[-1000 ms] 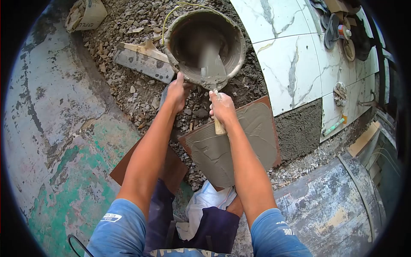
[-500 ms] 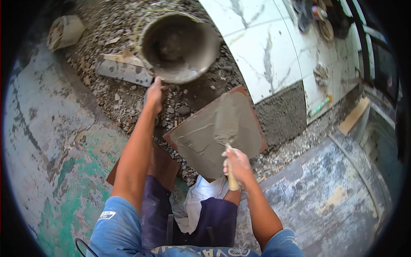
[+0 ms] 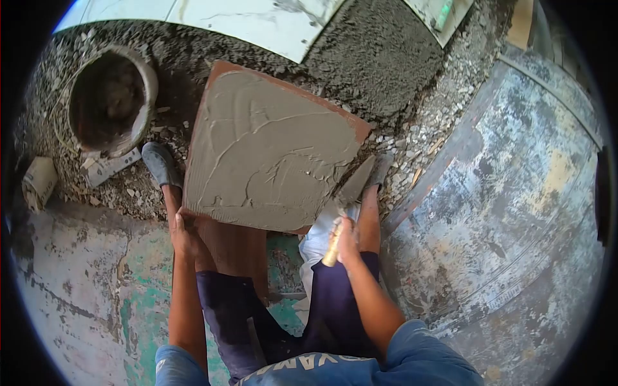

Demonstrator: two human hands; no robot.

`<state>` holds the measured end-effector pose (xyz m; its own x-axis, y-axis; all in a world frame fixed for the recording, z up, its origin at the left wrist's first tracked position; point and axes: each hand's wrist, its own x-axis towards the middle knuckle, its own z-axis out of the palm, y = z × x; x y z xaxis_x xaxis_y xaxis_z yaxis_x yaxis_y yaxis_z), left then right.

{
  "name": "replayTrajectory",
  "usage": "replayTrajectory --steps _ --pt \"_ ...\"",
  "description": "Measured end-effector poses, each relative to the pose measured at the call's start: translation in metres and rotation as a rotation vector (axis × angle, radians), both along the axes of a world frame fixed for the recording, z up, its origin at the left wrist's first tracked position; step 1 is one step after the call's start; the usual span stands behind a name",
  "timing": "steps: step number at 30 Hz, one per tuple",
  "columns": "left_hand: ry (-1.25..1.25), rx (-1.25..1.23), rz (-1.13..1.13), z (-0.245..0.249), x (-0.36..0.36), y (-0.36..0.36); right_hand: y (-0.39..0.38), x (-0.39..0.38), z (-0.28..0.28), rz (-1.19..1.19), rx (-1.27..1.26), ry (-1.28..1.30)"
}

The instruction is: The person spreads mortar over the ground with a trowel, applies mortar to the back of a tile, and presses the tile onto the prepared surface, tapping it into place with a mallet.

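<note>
1. Far left: a small carton (image 3: 38, 183) lies on its side where the gravel meets the floor's left edge.
2. A bucket (image 3: 109, 100) stands in the gravel towards the far-left corner. Its walls are smeared with mortar and its inside is too dark to tell the contents. A broken scrap of tile (image 3: 112, 166) lies just beside its near rim.
3. The person's left shoe (image 3: 161, 164) is planted on the gravel between the bucket and the tile.
4. The left hand (image 3: 183, 230) is closed on the tile's near-left corner. The fingers curl under the edge and are hidden there.
5. The tile (image 3: 270, 148) sits in the middle, held over the gravel with its coated face up. Grey mortar covers almost the whole face, and a red-brown margin shows along the far edge and at the right corner. A brown slab (image 3: 235, 248) lies on the floor under its near edge. White marble tiles (image 3: 244, 22) are laid along the far edge.
6. The trowel (image 3: 353, 186) has its mortar-coated blade against the tile's near-right edge.
7. The right hand (image 3: 344, 239) is a tight fist around the trowel's wooden handle.
8. The right shoe (image 3: 381, 168) rests on the gravel just beside the blade's tip.
9. A dark mortar bed (image 3: 386, 58) lies beyond the tile's right corner.
10. Right: worn, patchy painted concrete (image 3: 515, 193) runs to the floor's right edge.
</note>
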<state>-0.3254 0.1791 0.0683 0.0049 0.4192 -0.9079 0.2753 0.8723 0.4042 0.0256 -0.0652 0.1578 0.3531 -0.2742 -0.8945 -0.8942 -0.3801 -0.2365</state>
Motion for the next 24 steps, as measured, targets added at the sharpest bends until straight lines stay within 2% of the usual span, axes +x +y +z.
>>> replayTrajectory --steps 3,6,8,12,15,18,24 --pt "0.020 0.005 0.006 0.010 0.020 0.000 0.028 -0.024 -0.009 -0.166 0.111 0.035" --pt "0.163 0.045 0.091 0.009 0.025 -0.003 0.056 -0.054 -0.005 -0.327 0.132 0.033" --pt "0.118 0.021 0.246 0.001 0.017 -0.007 0.065 -0.078 -0.002 -0.438 0.108 0.058" --pt "0.177 -0.015 0.235 -0.001 0.015 -0.004 0.081 -0.118 0.002 -0.737 0.098 0.113" --pt "0.236 -0.039 0.217 0.001 0.017 0.001 0.093 -0.124 -0.009 -0.837 0.074 0.145" --pt "0.202 -0.083 0.272 0.005 0.026 0.005 0.106 -0.112 -0.023 -0.718 0.101 0.091" --pt "0.292 -0.089 0.328 0.003 0.028 0.002 0.132 -0.059 -0.039 -0.517 0.097 0.090"
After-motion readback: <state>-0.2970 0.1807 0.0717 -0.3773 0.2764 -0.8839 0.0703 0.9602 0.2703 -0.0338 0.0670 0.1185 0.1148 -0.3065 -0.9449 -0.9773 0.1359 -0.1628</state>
